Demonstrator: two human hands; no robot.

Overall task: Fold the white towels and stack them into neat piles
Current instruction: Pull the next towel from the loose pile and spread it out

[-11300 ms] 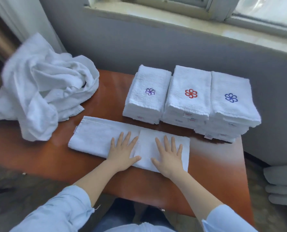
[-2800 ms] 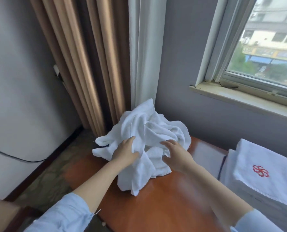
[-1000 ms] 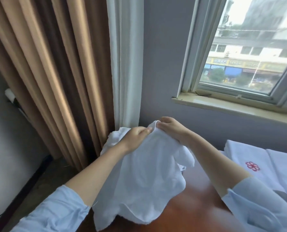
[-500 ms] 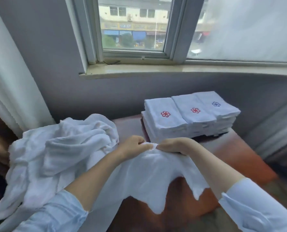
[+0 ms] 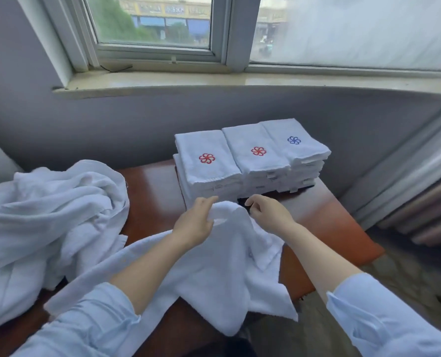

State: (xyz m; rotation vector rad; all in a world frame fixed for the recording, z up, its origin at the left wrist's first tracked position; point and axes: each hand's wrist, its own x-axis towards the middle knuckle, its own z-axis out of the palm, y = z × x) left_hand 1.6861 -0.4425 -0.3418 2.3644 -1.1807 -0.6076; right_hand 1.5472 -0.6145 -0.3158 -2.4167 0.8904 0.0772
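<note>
Light: soft daylight from the window (image 5: 153, 24) beyond the fingers (image 5: 206, 200).
Glare: pale sheen on the table (image 5: 325, 210), right of the fingers.
Shadows: faint, beneath the folded stacks (image 5: 242, 171).
Distortion: the sill (image 5: 214, 85) bows, wide-angle.
Focus: the towel (image 5: 227, 266) below the fingers is soft; the sleeves (image 5: 384, 318) are perhaps motion-blurred.

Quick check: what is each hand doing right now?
Left hand: pinches the white towel at its top edge.
Right hand: fingers curled beside that edge; grip cannot be told.
</note>
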